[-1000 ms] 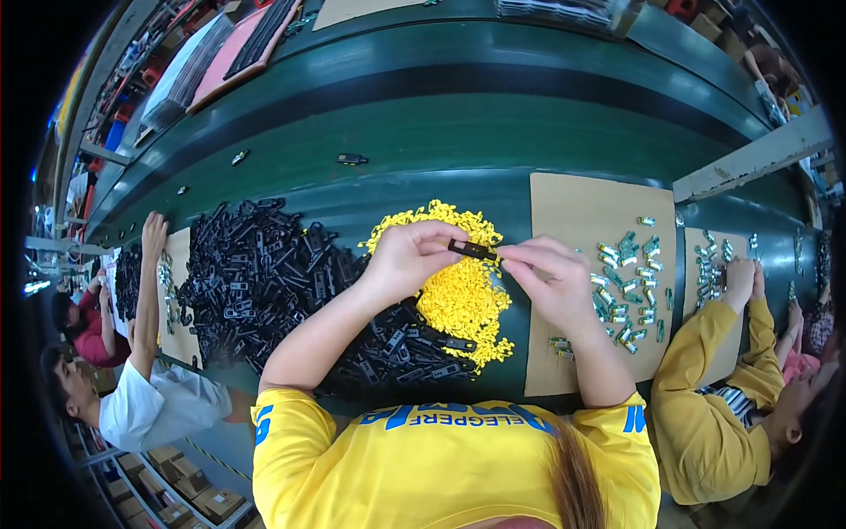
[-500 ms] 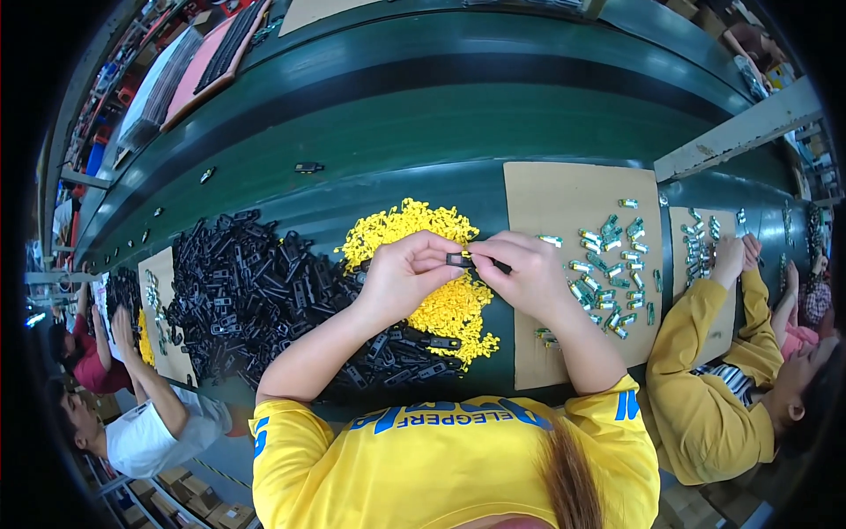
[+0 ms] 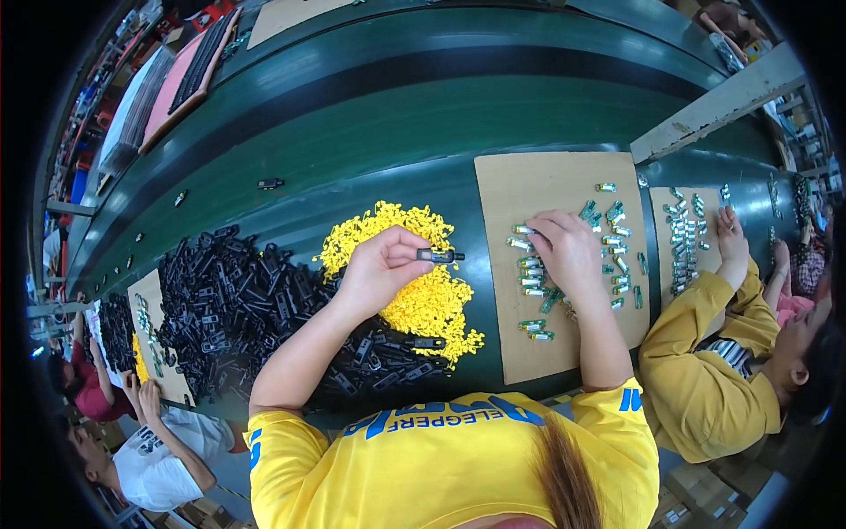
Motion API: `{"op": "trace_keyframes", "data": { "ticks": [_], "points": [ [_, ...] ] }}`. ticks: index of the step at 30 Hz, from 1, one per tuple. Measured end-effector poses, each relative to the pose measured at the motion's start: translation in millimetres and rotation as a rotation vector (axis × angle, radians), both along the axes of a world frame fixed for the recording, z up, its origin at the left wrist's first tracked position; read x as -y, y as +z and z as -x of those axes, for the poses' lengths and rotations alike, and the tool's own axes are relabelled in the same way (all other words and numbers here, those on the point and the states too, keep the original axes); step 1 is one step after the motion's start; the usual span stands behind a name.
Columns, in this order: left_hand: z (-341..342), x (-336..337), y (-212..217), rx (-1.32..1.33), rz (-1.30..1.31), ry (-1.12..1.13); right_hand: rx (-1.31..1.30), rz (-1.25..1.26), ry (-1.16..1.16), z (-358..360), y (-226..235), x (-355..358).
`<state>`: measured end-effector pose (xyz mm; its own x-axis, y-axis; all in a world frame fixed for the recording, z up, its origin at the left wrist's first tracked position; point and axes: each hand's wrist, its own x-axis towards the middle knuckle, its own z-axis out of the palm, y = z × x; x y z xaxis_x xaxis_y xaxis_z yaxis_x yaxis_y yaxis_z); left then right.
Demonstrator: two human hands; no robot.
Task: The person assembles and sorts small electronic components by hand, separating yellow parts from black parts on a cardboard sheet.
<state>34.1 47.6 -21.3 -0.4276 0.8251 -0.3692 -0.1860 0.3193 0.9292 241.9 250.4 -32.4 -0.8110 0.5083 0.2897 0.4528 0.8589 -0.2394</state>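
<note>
My left hand (image 3: pixel 381 271) pinches a slim black plastic casing (image 3: pixel 439 256) between thumb and fingers, holding it level above the yellow pile. A small dark tip sticks out of the casing's right end. Over the cardboard sheet (image 3: pixel 502 353), my right hand (image 3: pixel 569 256) reaches down with thumb and fingertips closed at the end of a small green-and-silver circuit board (image 3: pixel 523 229). Several similar boards (image 3: pixel 533 282) lie around and partly under that hand. Small yellow plastic pieces (image 3: pixel 432 309) are heaped below my left hand.
A large heap of black casings (image 3: pixel 238 309) spreads to the left. Two loose black pieces lie on the green conveyor belt (image 3: pixel 370 141), one of them a casing (image 3: pixel 270 183). A metal post (image 3: pixel 714 104) slants at right. Co-workers sit on both sides, including one in mustard sleeves (image 3: pixel 696 326).
My hands have parted from the black casing they both held. The left keeps it, slightly further left; the right has moved right to the boards on the cardboard.
</note>
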Motion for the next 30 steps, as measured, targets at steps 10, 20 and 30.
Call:
{"op": "trace_keyframes", "data": {
  "ticks": [10, 20, 30],
  "points": [
    [-12, -3, 3, -0.030, -0.051, -0.013, -0.344, 0.259, 0.233, 27, 20, 56],
    [-17, 3, 17, -0.164, -0.085, -0.078, -0.297, -0.003, 0.405, 40, 17, 60],
    [-17, 9, 9, -0.475, -0.234, -0.068, -0.139, 1.029, 0.285, 46, 10, 52]
  ]
}}
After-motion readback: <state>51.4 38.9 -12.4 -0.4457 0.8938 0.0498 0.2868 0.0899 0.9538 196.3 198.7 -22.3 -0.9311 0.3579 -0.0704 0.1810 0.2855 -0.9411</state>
